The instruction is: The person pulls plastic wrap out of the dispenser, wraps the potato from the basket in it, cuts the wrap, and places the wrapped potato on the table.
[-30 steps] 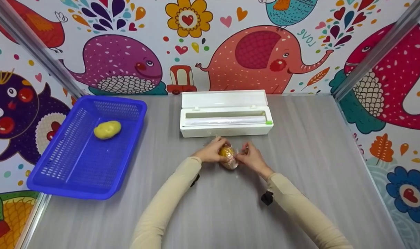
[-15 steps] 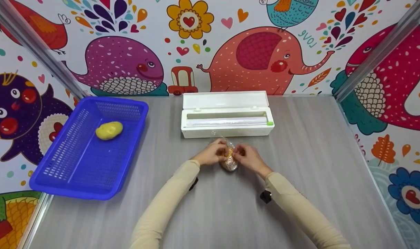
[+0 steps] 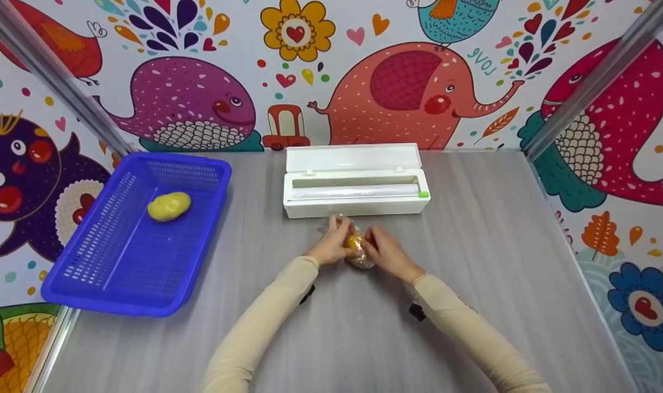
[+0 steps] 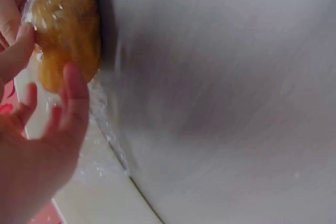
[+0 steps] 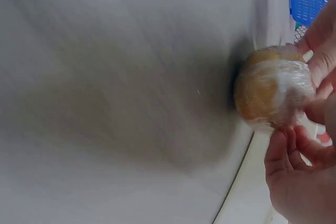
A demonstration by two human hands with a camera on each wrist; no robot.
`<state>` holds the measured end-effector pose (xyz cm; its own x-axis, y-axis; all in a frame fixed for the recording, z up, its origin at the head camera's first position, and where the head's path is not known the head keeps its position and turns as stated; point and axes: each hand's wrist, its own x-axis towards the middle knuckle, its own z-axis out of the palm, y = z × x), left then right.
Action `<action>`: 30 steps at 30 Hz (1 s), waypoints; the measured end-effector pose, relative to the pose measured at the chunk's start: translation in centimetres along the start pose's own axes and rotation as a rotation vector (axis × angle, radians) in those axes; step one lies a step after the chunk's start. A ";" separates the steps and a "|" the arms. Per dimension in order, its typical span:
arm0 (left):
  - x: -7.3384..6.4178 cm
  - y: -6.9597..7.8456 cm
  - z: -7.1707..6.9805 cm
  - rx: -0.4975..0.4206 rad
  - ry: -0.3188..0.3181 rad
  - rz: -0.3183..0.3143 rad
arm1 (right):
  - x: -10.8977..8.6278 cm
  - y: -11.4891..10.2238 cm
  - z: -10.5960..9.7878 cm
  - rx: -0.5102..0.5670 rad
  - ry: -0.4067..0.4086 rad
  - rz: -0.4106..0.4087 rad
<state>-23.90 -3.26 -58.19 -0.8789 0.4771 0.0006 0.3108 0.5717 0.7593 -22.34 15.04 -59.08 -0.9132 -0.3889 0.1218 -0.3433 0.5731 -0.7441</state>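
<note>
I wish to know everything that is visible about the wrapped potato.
The potato is rounded, yellow-brown and shiny under clear, wrinkled film, apparently plastic. It is nearer the person than the open white box, on or just above the grey table. The left hand holds it; the right hand seems to pinch its film.

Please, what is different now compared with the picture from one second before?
The right hand has moved slightly left: it was farther right, at the film, and now it touches the wrapped potato. No new object was taken. The left hand holds the wrapped potato from the left, as one second before. Unchanged: the open white box with its roll, and the blue basket with the unwrapped potato.
</note>
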 end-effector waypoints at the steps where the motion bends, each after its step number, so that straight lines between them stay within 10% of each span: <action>1: -0.2 0.1 0.1 0.033 0.026 -0.019 | 0.0 0.1 -0.2 0.031 -0.015 -0.003; 7: -1.7 0.6 0.3 0.335 0.204 -0.072 | 0.2 0.0 -1.1 0.118 -0.144 -0.040; 12: -3.1 1.3 -1.4 0.447 0.114 -0.093 | 0.5 -0.6 -1.8 -0.122 -0.213 -0.204; 19: -4.9 1.0 -3.5 0.232 -0.253 -0.214 | 0.3 -1.2 -2.4 -0.209 -0.257 -0.348; 24: -4.4 0.5 -2.6 0.065 -0.197 -0.037 | -0.2 -1.0 -1.9 -0.116 -0.277 -0.358; 30: -2.5 0.9 -0.7 0.028 -0.173 0.067 | -1.0 -0.9 -1.4 0.100 -0.154 -0.182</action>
<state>-21.68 -4.41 -57.05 -0.7809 0.6214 -0.0634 0.3786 0.5516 0.7432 -21.44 15.95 -57.61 -0.7912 -0.5892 0.1638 -0.4689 0.4126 -0.7810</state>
